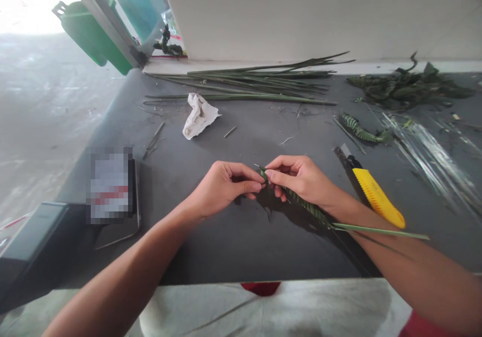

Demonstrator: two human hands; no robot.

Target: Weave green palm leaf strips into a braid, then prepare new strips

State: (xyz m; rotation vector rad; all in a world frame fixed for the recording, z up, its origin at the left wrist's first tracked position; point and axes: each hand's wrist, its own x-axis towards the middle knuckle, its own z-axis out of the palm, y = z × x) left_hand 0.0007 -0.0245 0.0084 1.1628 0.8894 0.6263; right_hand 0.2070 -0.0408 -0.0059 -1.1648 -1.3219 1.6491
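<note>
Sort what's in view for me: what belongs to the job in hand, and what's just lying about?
Belongs, or likely does:
Green plaited leaf piece, in the left hand and right hand
Long green stalks, similar-looking material
Yellow utility knife, near the right hand

Apparently just lying about:
Crumpled white paper
Flat dark device, partly pixelated
Green bin, in the background

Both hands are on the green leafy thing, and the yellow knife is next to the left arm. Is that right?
Not quite: the head view shows the yellow knife beside the right arm. The left hand and right hand are on the green leafy thing.
</note>
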